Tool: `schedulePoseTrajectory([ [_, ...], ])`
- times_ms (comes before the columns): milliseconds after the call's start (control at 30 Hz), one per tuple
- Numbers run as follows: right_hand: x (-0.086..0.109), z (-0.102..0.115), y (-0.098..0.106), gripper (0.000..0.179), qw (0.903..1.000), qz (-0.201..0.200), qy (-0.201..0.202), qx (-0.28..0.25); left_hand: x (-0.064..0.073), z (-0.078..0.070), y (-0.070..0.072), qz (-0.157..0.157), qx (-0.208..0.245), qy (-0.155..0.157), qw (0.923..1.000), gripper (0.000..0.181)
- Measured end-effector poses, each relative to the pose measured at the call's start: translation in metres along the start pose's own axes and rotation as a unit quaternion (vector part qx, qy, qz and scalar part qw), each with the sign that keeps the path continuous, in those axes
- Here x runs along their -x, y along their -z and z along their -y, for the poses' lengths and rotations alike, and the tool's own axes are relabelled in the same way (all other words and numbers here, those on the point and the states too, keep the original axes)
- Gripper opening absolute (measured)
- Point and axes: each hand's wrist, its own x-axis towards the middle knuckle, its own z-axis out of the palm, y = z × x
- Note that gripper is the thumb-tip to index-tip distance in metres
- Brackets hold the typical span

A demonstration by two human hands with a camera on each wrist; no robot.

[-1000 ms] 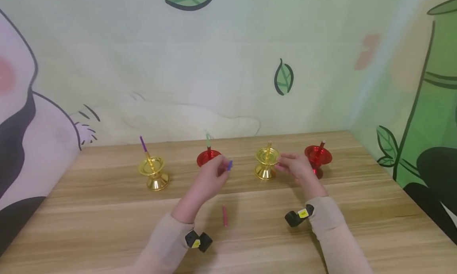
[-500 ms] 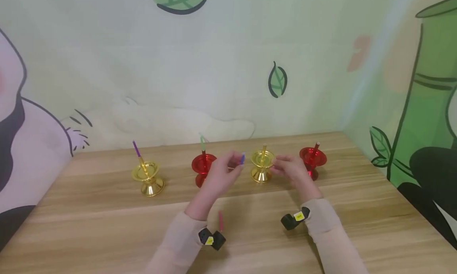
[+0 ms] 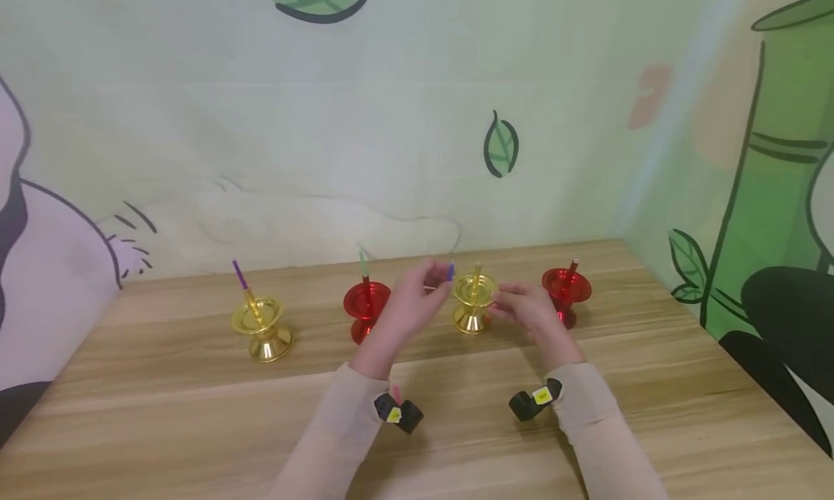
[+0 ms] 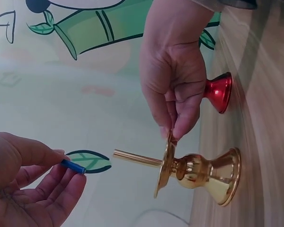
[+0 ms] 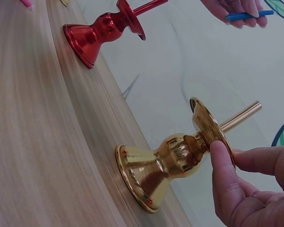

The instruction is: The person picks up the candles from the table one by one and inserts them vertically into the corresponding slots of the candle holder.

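Note:
My left hand (image 3: 412, 303) pinches a thin blue candle (image 4: 74, 166) between thumb and fingers. It is just left of the tube (image 3: 478, 270) of a gold candle holder (image 3: 472, 320), at about the height of the tube's top and apart from it. My right hand (image 3: 529, 310) grips the rim of that holder's dish from the right, with thumb and fingers on either side of the rim (image 5: 209, 124). The holder stands upright on the table, its tube with no candle in it.
A gold holder (image 3: 270, 344) at left bears a tilted purple candle (image 3: 240, 274). A red holder (image 3: 358, 301) bears a pale green candle (image 3: 363, 263). Another red holder (image 3: 565, 289) stands behind my right hand. A pink candle (image 3: 396, 393) lies on the table, partly behind my left wrist camera.
My left hand has moved right and up with the blue candle, from in front of the red holder to beside the gold holder's tube. My right hand stays at the gold holder's rim.

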Motion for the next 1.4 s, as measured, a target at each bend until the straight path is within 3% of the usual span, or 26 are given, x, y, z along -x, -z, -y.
schedulePoseTrajectory([
  [433, 0.000, 0.001, 0.005, 0.048, 0.9999, 0.003, -0.006, 0.011, -0.024, -0.003, -0.006, -0.029, 0.045, -0.036, 0.9979, 0.019],
  [667, 0.001, 0.001, 0.006, 0.049, 0.9998, 0.003, -0.010, 0.014, -0.032, 0.003, -0.016, -0.032, 0.074, -0.020, 0.9965, 0.019],
  [1000, 0.002, 0.001, 0.009, 0.049, 0.9999, 0.002, -0.002, 0.012, -0.047, 0.008, -0.033, -0.088, 0.140, -0.057, 0.9846, 0.015],
  [1200, 0.002, 0.001, 0.005, 0.048, 1.0000, 0.008, 0.003, -0.001, -0.052, 0.014, -0.037, -0.088, 0.151, -0.066, 0.9824, 0.014],
  [1400, 0.001, -0.001, 0.001, 0.048, 0.9999, 0.005, 0.008, -0.003, -0.054, 0.017, -0.038, -0.091, 0.158, -0.056, 0.9816, 0.015],
])
